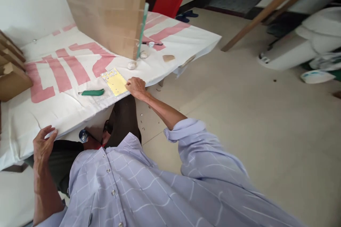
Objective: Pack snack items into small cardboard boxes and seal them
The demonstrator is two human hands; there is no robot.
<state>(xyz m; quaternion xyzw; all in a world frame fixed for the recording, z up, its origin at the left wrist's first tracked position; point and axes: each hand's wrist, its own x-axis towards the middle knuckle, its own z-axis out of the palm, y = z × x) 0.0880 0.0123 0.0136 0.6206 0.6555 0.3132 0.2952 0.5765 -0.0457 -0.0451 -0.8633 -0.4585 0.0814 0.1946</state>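
Head view, yellow card: it lies flat at the front edge of your cloth-covered table (58, 110); the yellow card (114, 82) has its long axis slanting from back-left to front-right.
Nearer hand: your right hand (136, 87) is at the card's right side, fingers curled onto its margin; you cannot tell whether they pinch or just press.
Other hand: your left hand (44, 143) is well apart, at the front edge farther left, fingers loosely spread, nothing held.
Green knife: the green knife (92, 92) lies just left of the card, between your hands, roughly along the front edge.
Back limit: the upright cardboard (103, 17) stands behind the card, a small round object (131, 65) near its foot.
Open room: cloth stretches leftward from the knife; on the near side the table edge drops off.
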